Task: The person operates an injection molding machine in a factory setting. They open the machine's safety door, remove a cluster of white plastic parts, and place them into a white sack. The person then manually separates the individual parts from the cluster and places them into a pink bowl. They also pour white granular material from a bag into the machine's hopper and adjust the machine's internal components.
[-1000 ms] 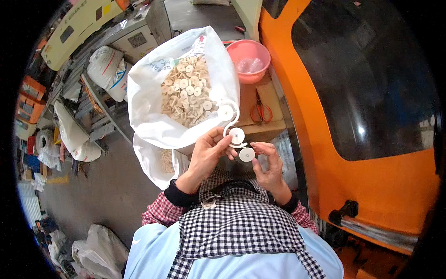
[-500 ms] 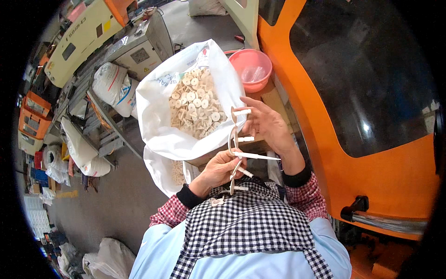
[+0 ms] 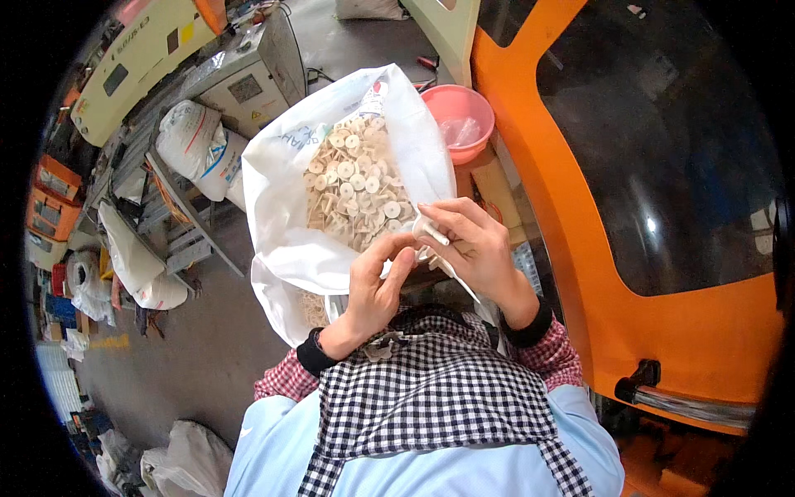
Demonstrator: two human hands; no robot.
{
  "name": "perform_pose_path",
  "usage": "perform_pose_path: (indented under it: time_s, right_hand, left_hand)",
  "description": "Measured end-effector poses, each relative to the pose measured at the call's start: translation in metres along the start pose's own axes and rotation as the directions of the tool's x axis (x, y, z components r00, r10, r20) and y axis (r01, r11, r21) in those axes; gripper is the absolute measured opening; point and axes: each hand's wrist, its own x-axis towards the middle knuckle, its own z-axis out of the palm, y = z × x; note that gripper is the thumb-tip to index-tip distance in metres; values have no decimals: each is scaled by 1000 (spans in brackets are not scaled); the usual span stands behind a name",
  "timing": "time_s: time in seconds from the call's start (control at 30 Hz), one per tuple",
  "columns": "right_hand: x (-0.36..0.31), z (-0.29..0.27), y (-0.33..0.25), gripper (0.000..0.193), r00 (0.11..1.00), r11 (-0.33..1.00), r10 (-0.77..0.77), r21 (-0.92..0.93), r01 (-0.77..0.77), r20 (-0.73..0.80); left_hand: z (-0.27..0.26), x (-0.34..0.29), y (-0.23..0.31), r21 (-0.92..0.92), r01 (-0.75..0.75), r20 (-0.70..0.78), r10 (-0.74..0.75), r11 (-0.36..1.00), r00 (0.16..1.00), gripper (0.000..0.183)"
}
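A large white sack [image 3: 286, 240] stands open in front of me, filled with several small cream round plastic parts [image 3: 354, 184]. My left hand [image 3: 377, 282] is at the sack's near rim, its fingers closed around a small white part that is mostly hidden. My right hand [image 3: 472, 244] is beside it, thumb and fingers pinching a short white plastic piece [image 3: 432, 233] over the sack's edge. Both hands nearly touch. A checked apron and blue sleeves fill the lower middle.
A pink plastic bowl [image 3: 460, 120] sits behind the sack on a wooden surface. An orange machine [image 3: 662, 323] with a dark window stands on the right. Grey metal cabinets, shelving and filled white bags [image 3: 195, 145] line the left; more bags lie on the floor at the lower left.
The right hand has dropped from the sack's far rim back to the left hand. The long white runner strip held between the hands is gone; only small pieces are left in the fingers.
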Motion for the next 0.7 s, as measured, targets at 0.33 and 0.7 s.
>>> perform_pose_path:
  time_s: [0.33, 0.7]
  right_hand:
    - [6, -14, -16, 45, 986, 997, 44, 51, -53, 158]
    - [12, -10, -4, 36, 993, 994, -23, 108, 10, 116]
  left_hand:
    - [-5, 16, 1, 349, -273, 16, 285, 896, 958, 5]
    - [-3, 13, 6, 380, -307, 11, 327, 873, 945, 7]
